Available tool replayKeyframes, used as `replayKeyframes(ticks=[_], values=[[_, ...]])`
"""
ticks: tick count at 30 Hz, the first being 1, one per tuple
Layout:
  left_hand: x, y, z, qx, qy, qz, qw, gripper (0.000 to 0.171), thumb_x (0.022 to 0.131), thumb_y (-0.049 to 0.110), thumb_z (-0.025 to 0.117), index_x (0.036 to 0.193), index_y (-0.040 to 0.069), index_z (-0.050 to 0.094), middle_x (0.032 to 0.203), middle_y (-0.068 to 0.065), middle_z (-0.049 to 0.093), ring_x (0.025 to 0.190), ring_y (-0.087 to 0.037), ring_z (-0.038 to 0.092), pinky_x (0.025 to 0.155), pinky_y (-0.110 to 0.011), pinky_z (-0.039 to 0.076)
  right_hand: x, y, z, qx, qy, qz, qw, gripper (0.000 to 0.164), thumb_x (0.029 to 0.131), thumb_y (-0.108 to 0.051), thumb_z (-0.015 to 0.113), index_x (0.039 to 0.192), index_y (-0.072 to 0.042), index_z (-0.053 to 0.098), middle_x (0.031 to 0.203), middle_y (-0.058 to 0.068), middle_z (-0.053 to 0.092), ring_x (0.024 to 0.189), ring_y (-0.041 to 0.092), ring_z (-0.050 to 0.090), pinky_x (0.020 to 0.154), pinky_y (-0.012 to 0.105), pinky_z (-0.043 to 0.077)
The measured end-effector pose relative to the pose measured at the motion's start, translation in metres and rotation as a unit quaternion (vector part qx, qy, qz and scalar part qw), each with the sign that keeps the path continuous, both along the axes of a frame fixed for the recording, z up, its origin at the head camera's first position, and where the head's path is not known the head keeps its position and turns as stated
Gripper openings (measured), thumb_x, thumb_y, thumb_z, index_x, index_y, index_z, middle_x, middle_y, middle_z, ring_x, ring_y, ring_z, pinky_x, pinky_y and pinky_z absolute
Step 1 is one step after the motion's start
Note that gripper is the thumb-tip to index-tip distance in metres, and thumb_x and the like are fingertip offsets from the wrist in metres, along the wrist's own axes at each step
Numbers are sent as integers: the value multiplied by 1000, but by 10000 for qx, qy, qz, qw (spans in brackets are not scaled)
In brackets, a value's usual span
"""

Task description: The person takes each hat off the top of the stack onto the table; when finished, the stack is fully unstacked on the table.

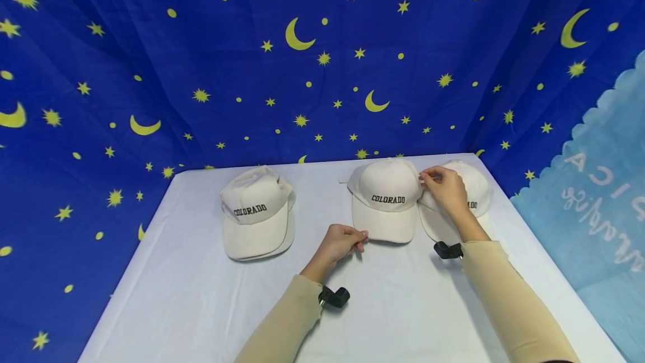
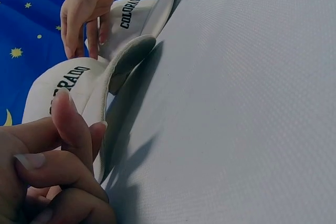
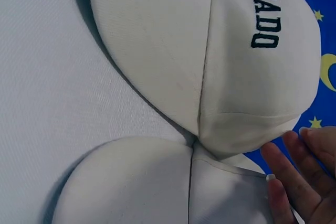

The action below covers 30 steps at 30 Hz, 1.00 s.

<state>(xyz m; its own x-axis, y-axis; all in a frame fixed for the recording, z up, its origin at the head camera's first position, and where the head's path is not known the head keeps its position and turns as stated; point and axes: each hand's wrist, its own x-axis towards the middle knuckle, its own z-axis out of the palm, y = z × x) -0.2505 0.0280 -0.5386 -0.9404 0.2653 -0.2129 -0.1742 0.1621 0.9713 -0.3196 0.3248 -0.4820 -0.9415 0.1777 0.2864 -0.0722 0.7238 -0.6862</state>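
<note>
A white baseball cap (image 1: 387, 200) lettered COLORADO lies crown up on the table, its brim toward me. My left hand (image 1: 340, 244) is at the left front corner of its brim, fingers loosely bent. In the left wrist view, the bent fingers (image 2: 76, 135) overlap the brim edge. My right hand (image 1: 445, 186) is at the right side of the same crown, above a second white cap (image 1: 473, 184), and partly hides that cap's lettering. In the right wrist view, the slightly bent right fingers (image 3: 294, 169) are close to the crown's lower edge.
Farther left on the white-covered table (image 1: 171, 279) sit white caps (image 1: 257, 212) stacked one over another, with a second brim showing beneath. Blue cloth (image 1: 242, 71) with yellow moons and stars hangs behind and at the sides. A light blue panel (image 1: 604, 184) hangs at the right.
</note>
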Motion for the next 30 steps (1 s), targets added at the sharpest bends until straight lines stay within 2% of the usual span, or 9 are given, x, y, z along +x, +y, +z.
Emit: replayKeyframes(ticks=[17,23,30], values=[[0,0,1,48,-101,-74,9999,21,96,17,73,91,-4,78,58,2,64,50,-5,46,45,-17,34,1,-5,0,80,-194,12,9998,31,103,-30,62,114,-3,72,101,17,76,93,33,74,85,51,50],[-1,2,2,-184,-190,-195,9995,18,95,16,74,89,-1,77,59,0,66,49,-5,45,45,-18,35,2,-6,0,368,-451,-7,9983,33,103,-34,61,119,-7,72,106,16,74,93,33,69,76,48,49],[-2,4,4,-308,-264,-349,9986,18,96,18,73,89,1,77,61,0,67,47,-5,42,44,-18,34,2,-8,0,520,-646,55,9965,34,104,-34,59,123,-9,73,109,18,73,94,33,67,77,50,50]])
